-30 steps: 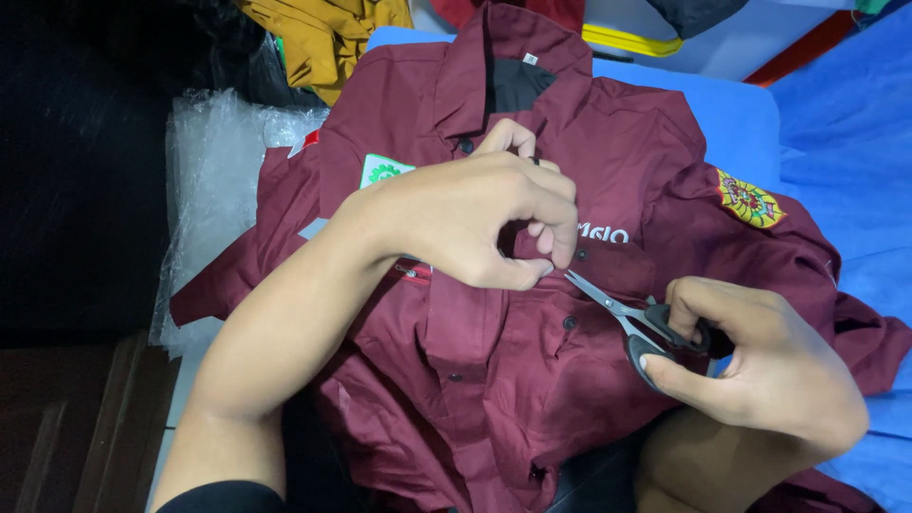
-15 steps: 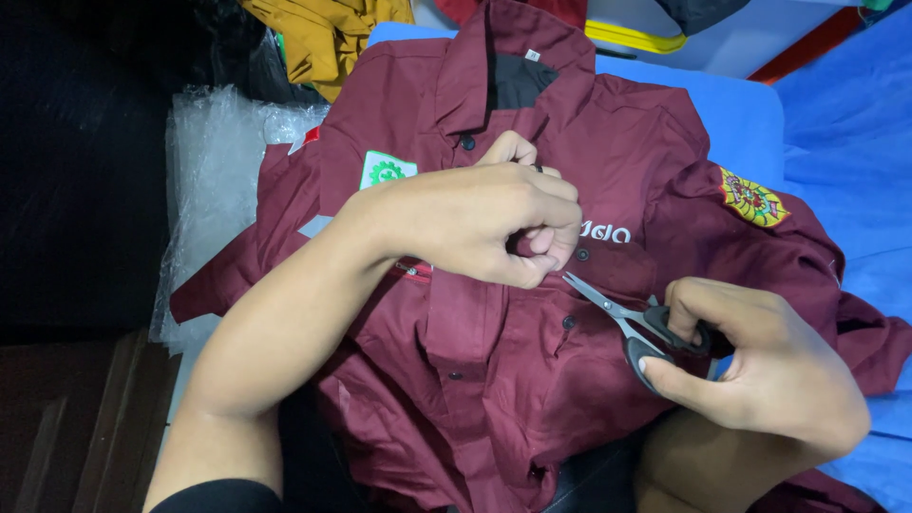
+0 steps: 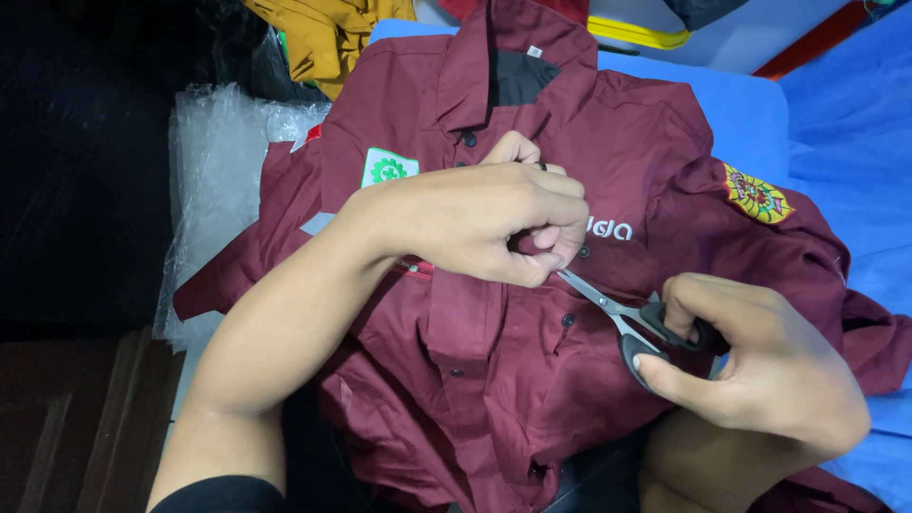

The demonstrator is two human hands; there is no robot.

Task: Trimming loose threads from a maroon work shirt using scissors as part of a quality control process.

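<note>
A maroon button-up shirt (image 3: 608,142) lies spread open in front of me, with a green-and-white chest patch (image 3: 387,168) and a round sleeve emblem (image 3: 757,195). My left hand (image 3: 494,220) pinches the shirt's front placket near the chest, fingers curled tight on the fabric. My right hand (image 3: 760,366) grips black-handled scissors (image 3: 622,318), whose blades point up-left and reach under my left fingers. The blade tips are hidden by those fingers.
Clear plastic wrapping (image 3: 223,161) lies left of the shirt. Mustard-yellow cloth (image 3: 328,38) is bunched at the top. Blue fabric (image 3: 845,123) covers the surface on the right. A dark wooden panel (image 3: 76,418) sits at the lower left.
My left hand's fingers have shifted slightly on the placket. The scissors and my right hand stay almost in the same place.
</note>
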